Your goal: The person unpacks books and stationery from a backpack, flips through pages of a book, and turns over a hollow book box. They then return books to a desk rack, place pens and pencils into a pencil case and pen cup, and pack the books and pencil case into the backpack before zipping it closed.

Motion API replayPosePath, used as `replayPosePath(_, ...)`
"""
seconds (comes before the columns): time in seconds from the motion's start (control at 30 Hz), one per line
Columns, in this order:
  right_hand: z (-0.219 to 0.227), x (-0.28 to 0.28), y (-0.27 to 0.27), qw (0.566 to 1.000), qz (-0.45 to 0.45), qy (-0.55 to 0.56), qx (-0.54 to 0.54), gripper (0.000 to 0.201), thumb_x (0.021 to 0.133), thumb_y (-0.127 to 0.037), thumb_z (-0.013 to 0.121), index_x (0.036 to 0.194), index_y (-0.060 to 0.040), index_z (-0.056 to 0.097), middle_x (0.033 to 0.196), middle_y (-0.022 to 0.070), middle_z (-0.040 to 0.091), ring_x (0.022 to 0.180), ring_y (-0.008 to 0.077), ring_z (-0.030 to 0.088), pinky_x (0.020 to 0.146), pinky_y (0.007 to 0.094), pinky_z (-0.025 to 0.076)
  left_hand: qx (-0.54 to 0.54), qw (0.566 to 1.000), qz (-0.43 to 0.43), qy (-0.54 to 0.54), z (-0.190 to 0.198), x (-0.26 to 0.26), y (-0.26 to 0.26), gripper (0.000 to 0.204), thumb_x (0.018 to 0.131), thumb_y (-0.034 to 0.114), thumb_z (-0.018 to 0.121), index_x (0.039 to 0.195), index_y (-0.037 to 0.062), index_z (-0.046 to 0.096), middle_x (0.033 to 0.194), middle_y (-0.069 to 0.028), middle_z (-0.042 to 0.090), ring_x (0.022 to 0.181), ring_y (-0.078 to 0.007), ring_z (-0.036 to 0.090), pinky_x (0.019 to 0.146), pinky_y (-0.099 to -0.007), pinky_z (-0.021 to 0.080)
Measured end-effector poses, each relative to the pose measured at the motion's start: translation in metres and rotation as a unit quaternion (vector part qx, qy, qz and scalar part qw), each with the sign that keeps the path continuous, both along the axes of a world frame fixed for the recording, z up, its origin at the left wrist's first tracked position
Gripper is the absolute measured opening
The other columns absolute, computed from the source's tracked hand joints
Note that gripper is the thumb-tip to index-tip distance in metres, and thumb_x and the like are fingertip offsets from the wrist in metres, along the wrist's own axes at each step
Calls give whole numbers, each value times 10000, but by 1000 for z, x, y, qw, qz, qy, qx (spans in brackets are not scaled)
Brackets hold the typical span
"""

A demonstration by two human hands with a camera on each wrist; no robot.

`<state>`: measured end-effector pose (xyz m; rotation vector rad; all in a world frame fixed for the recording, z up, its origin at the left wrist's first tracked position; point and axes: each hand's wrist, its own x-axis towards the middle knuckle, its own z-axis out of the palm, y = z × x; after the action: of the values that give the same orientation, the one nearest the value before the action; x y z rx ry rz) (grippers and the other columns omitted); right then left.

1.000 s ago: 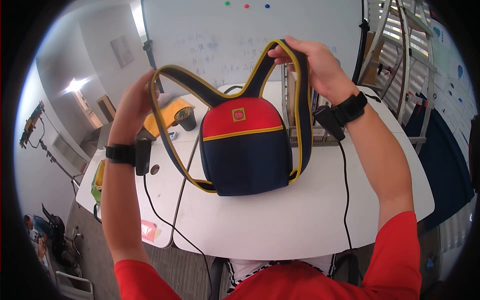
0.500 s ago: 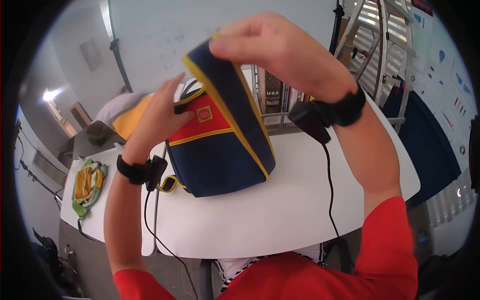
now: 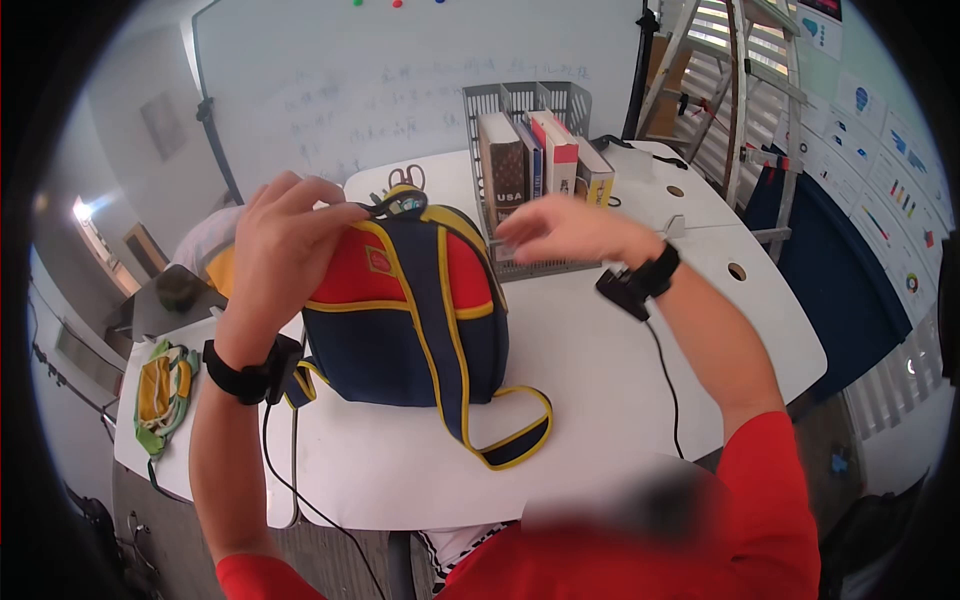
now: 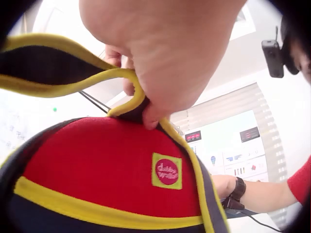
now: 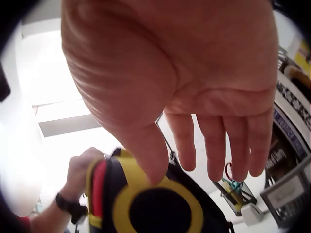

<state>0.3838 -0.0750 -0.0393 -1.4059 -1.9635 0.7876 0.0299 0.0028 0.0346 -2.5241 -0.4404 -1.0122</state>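
A red and navy backpack (image 3: 360, 350) with yellow trim stands on the white table, one strap (image 3: 450, 330) hanging over its front and curling onto the tabletop. At its top, my left hand (image 3: 285, 250) pinches the strap near the top loop; the left wrist view shows thumb and fingers on the dark strap (image 4: 131, 109) above the red panel (image 4: 112, 160) with its square badge. To the right of the bag, my right hand (image 3: 575, 230) is in the air with fingers extended, holding nothing. In the right wrist view its palm (image 5: 194, 87) faces the camera above the bag.
A grey rack (image 3: 490, 235) of books stands behind the bag to the right, with scissors (image 3: 408, 178) behind the bag. A green and yellow bag (image 3: 160, 395) lies at the left. A whiteboard (image 3: 350, 70) is behind, and a ladder (image 3: 740, 120) stands at the right.
The backpack has turned and come down onto the table. My right hand has let go of the strap and moved right; the strap has dropped across the front. My left hand now grips at the top.
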Motion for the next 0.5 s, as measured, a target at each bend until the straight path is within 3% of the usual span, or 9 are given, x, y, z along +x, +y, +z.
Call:
replayPosePath(0.1, -26, -23, 18, 1000, 11, -3, -9, 678, 867, -238, 855, 1430, 36, 594, 1211, 174, 739, 1148, 263, 706, 1033, 362, 544, 61, 998, -27, 18, 15, 3, -3, 203, 813, -65, 715, 968, 49, 779, 968, -35, 684, 945, -257, 620, 875, -365, 500)
replayPosePath(0.17, -32, -33, 15, 990, 2, 142, 10, 764, 893, -81, 813, 1544, 11, 423, 1325, 161, 700, 1192, 235, 686, 1064, 375, 535, 2, 996, -62, -59, 17, -3, 5, 237, 823, -112, 681, 992, 33, 761, 1010, -48, 664, 959, -225, 609, 880, -335, 491)
replayPosePath(0.2, -27, -33, 12, 990, -7, 142, 2, 836, 873, -54, 821, 1561, -2, 348, 1342, 148, 686, 1181, 231, 689, 1072, 386, 533, -51, 993, -68, -81, 17, -8, 9, 257, 845, -144, 637, 1014, 18, 743, 1081, -62, 646, 998, -203, 597, 895, -309, 482)
replayPosePath(0.27, -21, -40, 0, 963, 75, 241, -91, 719, 857, -73, 837, 1472, 11, 475, 1292, 150, 703, 1108, 209, 700, 1010, 380, 551, -119, 982, -81, -118, 16, -13, 21, 229, 889, -131, 621, 1019, 15, 740, 1166, -72, 639, 1078, -209, 596, 922, -301, 481)
replayPosePath(0.33, -26, -66, -12, 994, 48, 98, 0, 688, 769, -235, 925, 1337, 18, 630, 1151, 139, 751, 1018, 201, 699, 910, 329, 543, -111, 987, -65, -98, 13, -18, 27, 224, 905, -124, 615, 1019, 23, 740, 1205, -76, 635, 1118, -220, 595, 949, -305, 476)
replayPosePath(0.4, -42, -92, -23, 985, 92, 144, 31, 431, 797, -237, 870, 1099, 36, 725, 900, 128, 759, 813, 186, 701, 765, 354, 555, -105, 990, -50, -78, 10, -21, 29, 220, 920, -117, 610, 1019, 30, 741, 1245, -79, 631, 1158, -232, 594, 976, -309, 472)
replayPosePath(0.47, -62, -126, -39, 977, 109, 154, 104, 347, 826, -294, 792, 959, 19, 721, 798, 219, 710, 734, 359, 714, 700, 438, 552, -186, 980, -41, -54, 6, -24, 23, 218, 923, -105, 627, 1009, 52, 750, 1298, -90, 626, 1254, -263, 580, 1036, -337, 463)
replayPosePath(0.5, -58, -142, -52, 987, 73, 56, 134, 311, 840, -291, 766, 881, 7, 685, 800, 239, 703, 783, 441, 700, 704, 481, 552, -141, 988, -53, -44, 3, -29, 27, 246, 879, -107, 639, 1014, 53, 768, 1302, -116, 633, 1260, -296, 588, 1083, -375, 449)
